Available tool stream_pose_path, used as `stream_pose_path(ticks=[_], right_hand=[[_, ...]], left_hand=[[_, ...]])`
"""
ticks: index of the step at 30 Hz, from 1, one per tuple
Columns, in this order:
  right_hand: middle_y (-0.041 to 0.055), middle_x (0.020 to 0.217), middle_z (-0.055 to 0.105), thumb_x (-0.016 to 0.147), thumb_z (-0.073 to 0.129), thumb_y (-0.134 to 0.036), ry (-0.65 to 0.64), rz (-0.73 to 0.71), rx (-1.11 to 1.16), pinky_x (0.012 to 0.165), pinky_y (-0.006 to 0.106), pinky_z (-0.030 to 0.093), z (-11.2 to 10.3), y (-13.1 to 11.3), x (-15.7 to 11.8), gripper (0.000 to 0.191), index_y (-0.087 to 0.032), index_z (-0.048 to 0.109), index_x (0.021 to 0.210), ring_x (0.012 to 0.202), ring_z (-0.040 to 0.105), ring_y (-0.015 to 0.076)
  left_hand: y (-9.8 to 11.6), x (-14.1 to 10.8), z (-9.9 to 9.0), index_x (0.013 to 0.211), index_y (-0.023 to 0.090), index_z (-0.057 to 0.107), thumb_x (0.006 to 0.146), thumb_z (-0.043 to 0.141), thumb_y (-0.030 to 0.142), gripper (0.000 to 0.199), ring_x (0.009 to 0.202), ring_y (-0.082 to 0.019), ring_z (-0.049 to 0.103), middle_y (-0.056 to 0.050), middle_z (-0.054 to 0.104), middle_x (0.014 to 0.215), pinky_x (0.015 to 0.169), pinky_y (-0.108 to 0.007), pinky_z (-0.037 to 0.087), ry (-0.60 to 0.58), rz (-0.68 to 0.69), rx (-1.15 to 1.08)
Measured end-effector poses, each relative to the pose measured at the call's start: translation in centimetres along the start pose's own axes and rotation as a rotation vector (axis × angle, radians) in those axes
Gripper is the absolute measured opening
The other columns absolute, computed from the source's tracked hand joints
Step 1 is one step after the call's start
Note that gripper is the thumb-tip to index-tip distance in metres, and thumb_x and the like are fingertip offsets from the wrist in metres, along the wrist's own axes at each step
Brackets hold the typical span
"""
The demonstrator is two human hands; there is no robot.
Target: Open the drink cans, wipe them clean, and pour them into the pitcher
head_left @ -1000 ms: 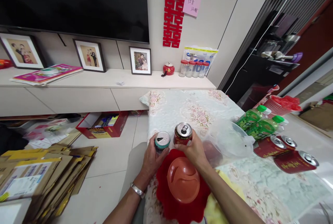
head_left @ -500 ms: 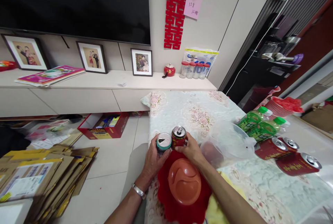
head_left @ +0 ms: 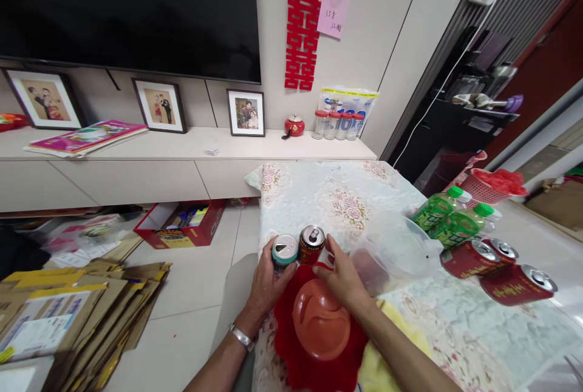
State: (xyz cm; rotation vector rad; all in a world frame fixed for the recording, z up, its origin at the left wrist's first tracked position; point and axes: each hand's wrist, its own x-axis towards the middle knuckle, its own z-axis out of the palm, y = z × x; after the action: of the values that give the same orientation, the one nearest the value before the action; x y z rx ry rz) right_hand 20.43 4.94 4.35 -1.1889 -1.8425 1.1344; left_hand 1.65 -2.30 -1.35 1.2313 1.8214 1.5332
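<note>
My left hand point(head_left: 267, 280) is wrapped round a can with a teal rim point(head_left: 285, 249), whose opened top faces up. Right beside it a dark red can point(head_left: 312, 244) stands upright on the flowered tablecloth point(head_left: 314, 192). My right hand point(head_left: 341, 273) is just to the right of the red can, fingers apart and holding nothing. Below both hands lies a red scalloped tray point(head_left: 291, 358) with an orange divided insert point(head_left: 321, 319) in its middle. A yellow cloth point(head_left: 401, 325) lies partly under my right forearm.
A clear plastic container point(head_left: 396, 243) is right of my right hand. Beyond it are green bottles point(head_left: 460, 222) and several red cans point(head_left: 517, 284) lying down. Flattened cardboard point(head_left: 91, 319) and a red box point(head_left: 182, 225) are on the floor at left.
My right hand has let go of the red can and moved slightly right, its fingers spread. The red can stays upright, and my left hand still holds the teal-rimmed can.
</note>
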Motion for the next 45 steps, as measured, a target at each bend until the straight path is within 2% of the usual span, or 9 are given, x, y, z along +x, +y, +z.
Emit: stream_pose_path(ticks=[3, 8, 10, 12, 17, 23, 31, 40, 45], right_hand=[[0.0122, 0.154, 0.060, 0.078, 0.071, -0.031, 0.002, -0.012, -0.049, 0.123, 0.063, 0.036, -1.9, -0.7, -4.8, 0.073, -0.026, 0.057, 0.149, 0.146, 0.052, 0.0362], [0.0063, 0.132, 0.075, 0.088, 0.072, -0.035, -0.032, -0.194, -0.116, 0.104, 0.046, 0.058, -7.3, -2.2, -10.9, 0.044, -0.035, 0.070, 0.133, 0.122, 0.070, 0.0289], [0.0067, 0.113, 0.078, 0.089, 0.071, -0.042, 0.132, -0.119, -0.079, 0.088, 0.039, 0.062, -10.6, -1.7, -11.4, 0.026, -0.031, 0.077, 0.113, 0.101, 0.075, 0.0260], [0.0054, 0.095, 0.077, 0.080, 0.078, -0.053, 0.475, 0.057, -0.039, 0.077, 0.036, 0.062, -14.4, 0.1, -11.4, 0.029, -0.027, 0.077, 0.092, 0.086, 0.074, 0.0246], [0.0096, 0.104, 0.075, 0.072, 0.076, -0.066, 1.050, 0.253, -0.074, 0.090, 0.046, 0.058, -23.7, 8.1, -11.9, 0.057, -0.021, 0.069, 0.105, 0.098, 0.070, 0.0284], [0.0180, 0.143, 0.061, 0.060, 0.086, -0.059, 1.132, 0.387, -0.060, 0.104, 0.055, 0.051, -30.4, 14.3, -11.0, 0.088, -0.020, 0.059, 0.134, 0.129, 0.060, 0.0377], [0.0076, 0.126, 0.071, 0.051, 0.090, -0.041, 0.944, 0.200, 0.066, 0.098, 0.044, 0.054, -33.4, 15.6, -7.3, 0.079, -0.025, 0.059, 0.122, 0.116, 0.066, 0.0300], [0.0014, 0.103, 0.073, 0.045, 0.091, -0.039, 0.962, 0.185, 0.078, 0.086, 0.041, 0.055, -34.7, 17.2, -6.2, 0.077, -0.024, 0.061, 0.114, 0.093, 0.067, 0.0249], [0.0001, 0.093, 0.072, 0.076, 0.086, -0.039, 0.923, 0.293, 0.003, 0.078, 0.037, 0.057, -34.1, 17.5, -6.6, 0.038, -0.019, 0.066, 0.101, 0.081, 0.066, 0.0165]], left_hand=[[0.2, 0.1, -0.1, 0.147, 0.016, 0.045, 0.082, 0.073, 0.054, 0.080, 0.133, -0.036, 0.064, -0.020, 0.068, 0.138, 0.115, -0.055, 0.048, -0.019, -0.025, 0.017], [-0.1, 0.3, -0.3, 0.151, 0.017, 0.040, 0.080, 0.067, 0.065, 0.090, 0.121, -0.036, 0.072, -0.021, 0.067, 0.140, 0.103, -0.052, 0.057, -0.039, -0.097, 0.054], [-0.3, 0.5, -0.4, 0.151, 0.019, 0.040, 0.078, 0.065, 0.070, 0.092, 0.123, -0.038, 0.070, -0.021, 0.066, 0.142, 0.103, -0.054, 0.058, -0.018, -0.121, 0.107], [-0.6, 0.8, -0.6, 0.151, 0.019, 0.040, 0.077, 0.064, 0.073, 0.095, 0.124, -0.039, 0.070, -0.021, 0.065, 0.143, 0.103, -0.055, 0.057, -0.025, -0.132, 0.145], [-1.0, 0.9, -1.2, 0.149, 0.017, 0.041, 0.077, 0.056, 0.078, 0.095, 0.118, -0.041, 0.071, -0.021, 0.068, 0.134, 0.097, -0.057, 0.060, -0.048, -0.133, 0.195], [-1.3, 0.7, -1.3, 0.145, 0.020, 0.043, 0.083, 0.047, 0.079, 0.086, 0.131, -0.041, 0.062, -0.019, 0.060, 0.145, 0.113, -0.060, 0.048, -0.036, -0.109, 0.167], [-1.2, 0.9, -1.4, 0.139, 0.023, 0.046, 0.085, 0.041, 0.081, 0.079, 0.124, -0.039, 0.064, -0.015, 0.066, 0.133, 0.109, -0.059, 0.050, -0.049, -0.155, 0.174], [-1.8, 0.8, -1.4, 0.135, 0.024, 0.049, 0.086, 0.042, 0.080, 0.074, 0.120, -0.036, 0.067, -0.013, 0.067, 0.132, 0.107, -0.055, 0.053, -0.033, -0.120, 0.188], [-1.8, 0.9, -1.4, 0.134, 0.024, 0.048, 0.086, 0.042, 0.081, 0.075, 0.120, -0.036, 0.067, -0.013, 0.066, 0.132, 0.106, -0.054, 0.053, -0.030, -0.113, 0.182]])
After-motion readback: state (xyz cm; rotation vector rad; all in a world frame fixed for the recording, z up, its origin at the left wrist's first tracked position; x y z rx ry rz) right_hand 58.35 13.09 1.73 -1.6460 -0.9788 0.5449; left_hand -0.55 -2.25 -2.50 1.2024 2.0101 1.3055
